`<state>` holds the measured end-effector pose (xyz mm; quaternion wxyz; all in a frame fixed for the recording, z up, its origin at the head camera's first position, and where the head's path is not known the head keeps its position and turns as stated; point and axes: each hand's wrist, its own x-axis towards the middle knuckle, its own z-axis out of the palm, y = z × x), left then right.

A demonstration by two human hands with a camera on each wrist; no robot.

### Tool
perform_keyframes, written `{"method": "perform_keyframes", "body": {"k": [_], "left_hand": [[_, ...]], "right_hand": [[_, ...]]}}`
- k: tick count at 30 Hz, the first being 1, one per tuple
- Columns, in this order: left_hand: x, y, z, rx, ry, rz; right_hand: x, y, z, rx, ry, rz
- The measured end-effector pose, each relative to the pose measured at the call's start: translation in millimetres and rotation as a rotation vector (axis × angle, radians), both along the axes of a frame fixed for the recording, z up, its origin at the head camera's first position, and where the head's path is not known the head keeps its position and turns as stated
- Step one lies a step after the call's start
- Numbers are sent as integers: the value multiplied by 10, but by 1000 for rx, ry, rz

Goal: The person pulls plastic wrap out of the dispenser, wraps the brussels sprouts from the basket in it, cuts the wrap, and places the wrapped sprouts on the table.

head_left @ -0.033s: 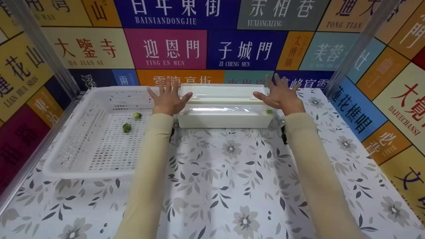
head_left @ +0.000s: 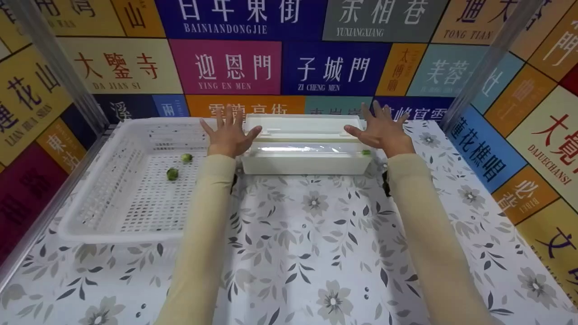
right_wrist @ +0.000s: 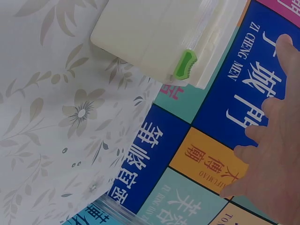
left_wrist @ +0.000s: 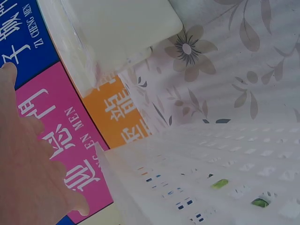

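Observation:
A white cling film dispenser (head_left: 307, 165) stands at the back of the table with its lid (head_left: 302, 124) raised and shiny clear film (head_left: 298, 148) along its front. A green slide cutter (right_wrist: 185, 64) sits at its right end. My left hand (head_left: 229, 136) is spread beside the dispenser's left end, thumb toward the lid. At the right end my right hand (head_left: 384, 130) is spread likewise, its thumb also pointing inward. Both hands hold nothing. In the wrist views, the left hand (left_wrist: 33, 159) and right hand (right_wrist: 272, 150) appear with fingers stretched out.
To the left stands a white perforated basket (head_left: 122, 237), partly behind the left forearm. Two Brussels sprouts (head_left: 172, 174) lie inside it. A floral cloth (head_left: 311, 243) covers the table, and colourful printed panels (head_left: 226, 67) wall it in at the back and sides.

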<state>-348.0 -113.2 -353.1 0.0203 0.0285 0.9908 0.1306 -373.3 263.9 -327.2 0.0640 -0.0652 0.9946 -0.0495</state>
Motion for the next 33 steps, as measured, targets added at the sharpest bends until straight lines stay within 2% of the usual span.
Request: {"method": "perform_keyframes", "body": {"k": [9,16,21,27,33], "left_hand": [[-4,-13,10,-2,10,-11],[-23,53,-50,92,32,-52],[-14,128,-99,246,52,-73],[15,188,-142,441,92,-102],[80,240,-197,772,137,-79]], "right_hand": [[23,-14,33,2,-1,26],[32,-1,24,-139,-34,25],[46,59,-9,-222,-51,7],[102,140,-36,-393,-109,-15],[156,177,-88,-540,-115,-8]]}}
